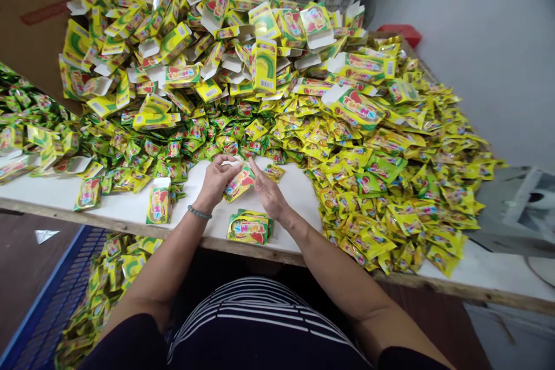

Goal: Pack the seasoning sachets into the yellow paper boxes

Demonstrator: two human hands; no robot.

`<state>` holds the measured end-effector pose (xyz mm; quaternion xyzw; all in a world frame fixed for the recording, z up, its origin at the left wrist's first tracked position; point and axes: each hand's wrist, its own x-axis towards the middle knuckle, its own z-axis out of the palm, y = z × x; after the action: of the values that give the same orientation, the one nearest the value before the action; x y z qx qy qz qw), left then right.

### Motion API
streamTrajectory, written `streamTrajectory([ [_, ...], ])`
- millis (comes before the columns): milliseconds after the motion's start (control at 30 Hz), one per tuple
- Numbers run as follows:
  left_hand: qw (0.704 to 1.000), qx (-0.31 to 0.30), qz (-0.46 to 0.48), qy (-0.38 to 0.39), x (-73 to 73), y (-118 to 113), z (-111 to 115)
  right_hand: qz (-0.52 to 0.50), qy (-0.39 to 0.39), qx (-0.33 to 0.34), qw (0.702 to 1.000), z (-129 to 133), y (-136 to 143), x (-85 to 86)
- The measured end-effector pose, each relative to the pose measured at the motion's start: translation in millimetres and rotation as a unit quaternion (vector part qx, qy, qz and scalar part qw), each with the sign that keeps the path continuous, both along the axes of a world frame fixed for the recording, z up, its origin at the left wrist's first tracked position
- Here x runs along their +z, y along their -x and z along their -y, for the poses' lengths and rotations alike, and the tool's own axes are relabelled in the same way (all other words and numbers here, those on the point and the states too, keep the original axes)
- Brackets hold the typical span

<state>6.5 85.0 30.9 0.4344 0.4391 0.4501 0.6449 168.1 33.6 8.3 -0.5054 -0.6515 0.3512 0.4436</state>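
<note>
My left hand (215, 184) pinches a small yellow-and-green carton (239, 184) with fruit pictures, held tilted above the white tabletop. On the carton's other side is my right hand (269, 193), its fingers fairly straight and its thumb against the edge. The top end of the carton is partly hidden by my fingers. Just below, near the table's front edge, a short stack of similar cartons (248, 228) lies flat. One small shiny packet (274, 172) lies beyond my right hand.
Open-flapped cartons (264, 66) form a high heap at the back. Yellow packets (390, 185) are piled on the right, green packets (191, 136) behind and left. Another carton (159, 201) lies left of my arm. A blue crate (56, 295) with yellow packages stands below the table.
</note>
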Motion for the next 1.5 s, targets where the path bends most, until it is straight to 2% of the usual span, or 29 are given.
streamTrajectory([
  [100,0.986,-0.149,-0.07,-0.031,13.2,3,18,0.055,0.007,-0.135,0.989,-9,-17,-3.1],
  [167,0.953,-0.249,-0.149,-0.089,15.9,-2,35,0.16,0.025,-0.217,0.963,-15,-29,-7.7],
  [267,0.876,-0.316,-0.28,-0.231,11.1,-16,56,0.293,0.053,-0.232,0.926,-20,-37,-17.2],
  [333,0.832,-0.329,-0.332,-0.301,8.2,-22,64,0.324,0.063,-0.22,0.918,-21,-37,-23.4],
  [367,0.821,-0.329,-0.342,-0.317,8.6,-21,65,0.325,0.065,-0.214,0.919,-21,-35,-26.0],
  [433,0.827,-0.279,-0.366,-0.322,14.7,-8,63,0.314,0.072,-0.199,0.926,-21,-33,-29.7],
  [500,0.832,-0.13,-0.446,-0.303,26.3,20,57,0.297,0.078,-0.184,0.934,-22,-31,-31.3],
  [533,0.813,-0.03,-0.508,-0.282,33.0,38,55,0.289,0.077,-0.178,0.937,-22,-31,-31.4],
  [567,0.773,0.067,-0.579,-0.251,39.2,58,53,0.281,0.073,-0.173,0.941,-23,-31,-31.2],
  [600,0.721,0.135,-0.645,-0.214,44.3,78,52,0.273,0.066,-0.17,0.945,-24,-31,-30.8],
  [633,0.676,0.163,-0.698,-0.172,47.7,97,53,0.265,0.058,-0.17,0.948,-25,-30,-30.4],
  [667,0.644,0.159,-0.737,-0.128,49.0,112,55,0.258,0.049,-0.169,0.95,-25,-29,-29.9],
  [700,0.629,0.131,-0.762,-0.084,48.1,125,59,0.251,0.042,-0.168,0.952,-25,-28,-29.4],
  [767,0.637,0.065,-0.768,-0.016,40.7,137,66,0.238,0.036,-0.164,0.957,-26,-25,-28.5],
  [800,0.655,0.048,-0.754,0.004,35.3,138,68,0.231,0.036,-0.162,0.959,-25,-24,-28.1],
  [867,0.698,0.053,-0.714,0.016,23.9,132,69,0.214,0.042,-0.159,0.963,-25,-23,-27.3],
  [933,0.726,0.075,-0.684,0.006,14.6,121,63,0.2,0.052,-0.158,0.966,-24,-23,-26.5],
  [1100,0.739,0.098,-0.666,-0.031,0.9,91,39,0.186,0.063,-0.154,0.968,-25,-23,-24.3],
  [1200,0.783,0.115,-0.608,-0.064,-2.8,69,26,0.144,0.069,-0.148,0.976,-25,-22,-23.5],
  [1300,0.839,0.119,-0.517,-0.124,-2.0,44,16,0.057,0.071,-0.168,0.982,-27,-24,-23.0],
  [1400,0.873,0.05,-0.453,-0.173,0.5,23,5,-0.007,0.044,-0.194,0.98,-29,-31,-19.4],
  [1500,0.874,-0.061,-0.442,-0.194,-1.7,12,-8,-0.042,0.035,-0.193,0.98,-30,-39,-11.9],
])
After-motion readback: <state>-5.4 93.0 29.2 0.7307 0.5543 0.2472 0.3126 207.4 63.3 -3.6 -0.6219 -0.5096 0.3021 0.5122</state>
